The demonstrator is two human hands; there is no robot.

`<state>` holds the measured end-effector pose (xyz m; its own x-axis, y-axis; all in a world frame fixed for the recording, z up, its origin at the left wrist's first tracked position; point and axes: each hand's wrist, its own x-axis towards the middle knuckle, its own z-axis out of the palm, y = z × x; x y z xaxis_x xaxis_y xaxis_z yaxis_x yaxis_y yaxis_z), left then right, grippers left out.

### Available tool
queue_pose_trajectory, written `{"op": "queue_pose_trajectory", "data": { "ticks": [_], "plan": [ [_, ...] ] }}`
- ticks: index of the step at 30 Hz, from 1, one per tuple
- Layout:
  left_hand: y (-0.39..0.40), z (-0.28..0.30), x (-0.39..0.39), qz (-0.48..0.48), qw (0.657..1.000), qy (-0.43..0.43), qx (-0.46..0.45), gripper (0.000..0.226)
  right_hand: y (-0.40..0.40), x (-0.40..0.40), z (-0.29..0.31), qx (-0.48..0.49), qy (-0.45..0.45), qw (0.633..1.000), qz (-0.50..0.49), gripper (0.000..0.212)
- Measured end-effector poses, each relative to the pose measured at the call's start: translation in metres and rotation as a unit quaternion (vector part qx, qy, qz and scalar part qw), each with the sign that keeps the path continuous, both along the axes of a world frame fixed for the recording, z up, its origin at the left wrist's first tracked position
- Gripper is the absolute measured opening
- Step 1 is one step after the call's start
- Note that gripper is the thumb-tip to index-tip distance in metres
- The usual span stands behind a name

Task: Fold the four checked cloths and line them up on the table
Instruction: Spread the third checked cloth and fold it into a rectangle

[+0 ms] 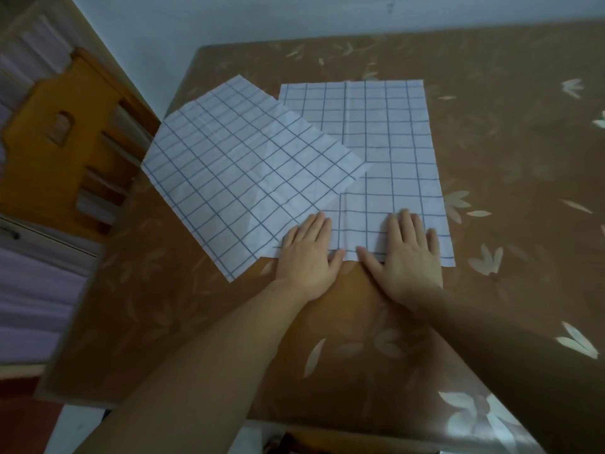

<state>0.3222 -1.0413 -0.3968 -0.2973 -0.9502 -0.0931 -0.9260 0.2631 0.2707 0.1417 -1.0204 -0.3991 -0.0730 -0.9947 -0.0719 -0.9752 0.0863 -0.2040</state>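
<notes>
Two white cloths with a blue check lie flat on the brown table [491,158]. One checked cloth [393,139] lies square in the middle. The other checked cloth [229,172] is turned at an angle on the left, overlapping the first and reaching past the table's left edge. My left hand [306,253] and my right hand [407,255] rest palm down, fingers spread, side by side on the near edge of the square cloth. Neither hand grips anything.
The table has a glossy brown cover with pale leaf prints. A wooden chair [62,142] stands to the left of the table. A pale wall [229,18] runs behind the table's far edge.
</notes>
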Motion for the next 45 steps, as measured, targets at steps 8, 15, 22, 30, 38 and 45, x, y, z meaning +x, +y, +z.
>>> {"op": "queue_pose_trajectory", "data": {
  "ticks": [8,15,22,30,38,45],
  "plan": [
    [0.002,-0.009,0.000,0.023,0.997,0.063,-0.049,0.058,-0.005,0.005,-0.003,-0.123,-0.086,0.988,0.041,0.033],
    [0.009,-0.006,-0.004,0.003,0.999,0.023,-0.025,0.077,-0.022,-0.003,0.002,-0.125,-0.049,0.990,0.048,0.015],
    [0.012,-0.001,-0.009,-0.014,0.997,0.063,-0.030,0.061,-0.023,-0.005,0.007,-0.083,-0.103,0.989,0.065,0.014],
    [0.009,-0.003,-0.012,0.000,0.989,0.122,-0.087,0.013,-0.007,-0.014,0.019,-0.050,-0.206,0.974,0.081,0.029],
    [0.017,0.000,-0.021,0.003,0.985,0.098,-0.139,0.018,-0.013,-0.005,0.020,-0.057,-0.252,0.964,0.062,0.035],
    [0.031,0.009,-0.022,0.007,0.991,0.080,-0.103,0.043,0.004,-0.017,0.035,-0.058,-0.297,0.953,0.009,0.033]
  ]
}}
